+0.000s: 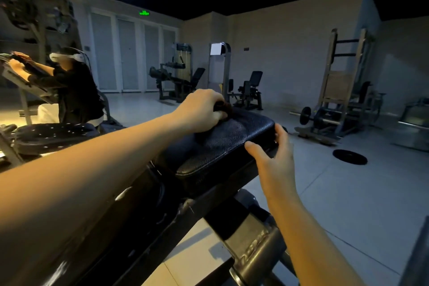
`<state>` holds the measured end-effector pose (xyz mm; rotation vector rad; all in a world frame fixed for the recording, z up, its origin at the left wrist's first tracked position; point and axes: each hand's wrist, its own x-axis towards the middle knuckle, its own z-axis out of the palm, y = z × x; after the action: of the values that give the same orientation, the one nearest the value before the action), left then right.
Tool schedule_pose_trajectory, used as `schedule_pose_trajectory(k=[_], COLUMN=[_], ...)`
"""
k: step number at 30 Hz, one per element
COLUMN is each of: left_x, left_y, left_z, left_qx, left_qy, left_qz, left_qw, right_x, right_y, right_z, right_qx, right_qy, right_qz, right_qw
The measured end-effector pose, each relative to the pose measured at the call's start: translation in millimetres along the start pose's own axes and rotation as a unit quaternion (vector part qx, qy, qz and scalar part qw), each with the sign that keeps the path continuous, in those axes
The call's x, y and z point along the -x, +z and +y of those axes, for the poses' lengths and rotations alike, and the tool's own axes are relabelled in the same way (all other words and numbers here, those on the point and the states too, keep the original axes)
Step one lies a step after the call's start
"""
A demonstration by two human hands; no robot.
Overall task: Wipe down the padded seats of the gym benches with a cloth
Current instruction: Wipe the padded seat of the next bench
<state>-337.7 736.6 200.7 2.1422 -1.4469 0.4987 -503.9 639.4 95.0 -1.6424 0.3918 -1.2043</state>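
A black padded seat (232, 144) of a gym bench tilts up in front of me on a dark metal frame (253, 255). My left hand (202, 109) grips a dark brown cloth (224, 107) and presses it on the far top of the pad. Most of the cloth is hidden under the fingers. My right hand (276, 158) holds the pad's right edge, thumb on top and fingers curled round the side.
Another person (74, 90) stands at a machine to the left, beside a second black seat (53, 134). A weight plate (350, 157) lies on the floor to the right. A barbell rack (336, 100) and other machines (176, 81) stand farther back.
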Motion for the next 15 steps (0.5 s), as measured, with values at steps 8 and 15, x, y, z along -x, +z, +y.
schedule_pose_trajectory(k=[8, 15], left_x=[11.2, -13.6], left_y=[4.3, 3.7], left_z=[35.8, -2.1], left_qx=[0.086, -0.021], left_qy=[0.116, -0.04], left_qz=[-0.061, -0.002], left_qw=[0.988, 0.999], right_x=[-2.4, 0.1], right_y=[-0.8, -0.4], right_z=[1.6, 0.5], right_qx=[-0.017, -0.01], right_qy=[0.002, -0.001], right_qz=[-0.003, -0.005], right_qw=[1.0, 1.0])
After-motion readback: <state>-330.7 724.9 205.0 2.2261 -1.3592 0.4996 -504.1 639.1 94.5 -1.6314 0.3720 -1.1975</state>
